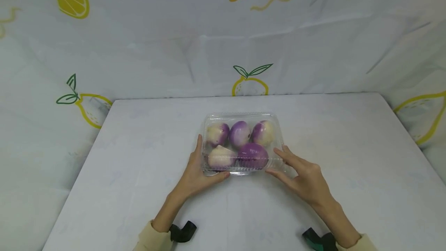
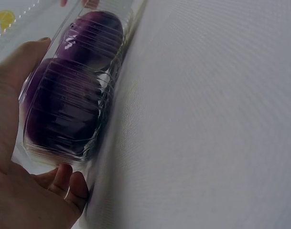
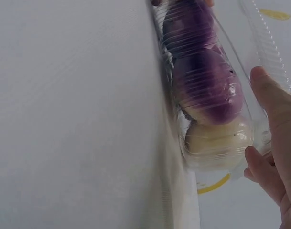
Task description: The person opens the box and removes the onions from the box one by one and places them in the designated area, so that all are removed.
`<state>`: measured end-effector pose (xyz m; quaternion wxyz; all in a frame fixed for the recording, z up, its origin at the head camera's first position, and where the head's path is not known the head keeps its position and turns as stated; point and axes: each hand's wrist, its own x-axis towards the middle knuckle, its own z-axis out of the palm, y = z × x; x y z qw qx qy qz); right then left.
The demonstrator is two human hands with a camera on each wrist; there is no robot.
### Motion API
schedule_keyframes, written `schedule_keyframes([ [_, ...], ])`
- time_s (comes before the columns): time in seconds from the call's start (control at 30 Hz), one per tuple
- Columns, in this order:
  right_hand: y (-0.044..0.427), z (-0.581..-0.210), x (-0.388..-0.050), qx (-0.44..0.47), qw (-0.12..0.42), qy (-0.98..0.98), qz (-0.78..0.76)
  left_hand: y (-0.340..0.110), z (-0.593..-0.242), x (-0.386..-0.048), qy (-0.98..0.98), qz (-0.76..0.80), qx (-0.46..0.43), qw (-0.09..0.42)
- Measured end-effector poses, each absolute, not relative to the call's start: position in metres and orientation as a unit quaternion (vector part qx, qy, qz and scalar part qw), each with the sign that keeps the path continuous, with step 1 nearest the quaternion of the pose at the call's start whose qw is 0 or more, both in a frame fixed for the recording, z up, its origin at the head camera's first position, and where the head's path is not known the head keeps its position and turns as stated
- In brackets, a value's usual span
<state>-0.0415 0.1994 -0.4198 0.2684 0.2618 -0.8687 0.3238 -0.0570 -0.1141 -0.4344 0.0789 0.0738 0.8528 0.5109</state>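
Note:
A clear plastic clamshell box (image 1: 240, 173) rests on the white table, its lid down. Inside lie several round, glossy purple-and-cream vegetables (image 1: 240, 134) that look like peeled onions. My left hand (image 1: 196, 179) is spread around the near left corner: the fingers lie along the left side and the thumb stretches along the front. In the left wrist view, this thumb (image 2: 28, 59) is by the upper edge and the fingertips are low at the end wall. At the near right corner, my right hand (image 1: 308, 179) has thumb and fingers spread, fingertips beside or touching the box.
The white table (image 1: 150, 142) extends on both sides of the box and in front of it. Behind its far edge hangs a pale curtain (image 1: 156, 61) printed with lemons. Black wrist mounts (image 1: 182, 232) sit below both hands.

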Motion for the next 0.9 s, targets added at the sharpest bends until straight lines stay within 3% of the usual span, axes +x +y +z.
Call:
schedule_keyframes([
  [0.27, 0.1974, -0.4246, -0.0436, 0.289, 0.336, -0.862, 0.245, -0.1145, -0.4363, -0.0548, 0.852, 0.513, 0.063, 0.087],
  [0.9, 0.1967, -0.4198, -0.0434, 0.259, 0.318, -0.873, 0.263, -0.1123, -0.438, -0.0541, 0.854, 0.511, 0.067, 0.073],
])
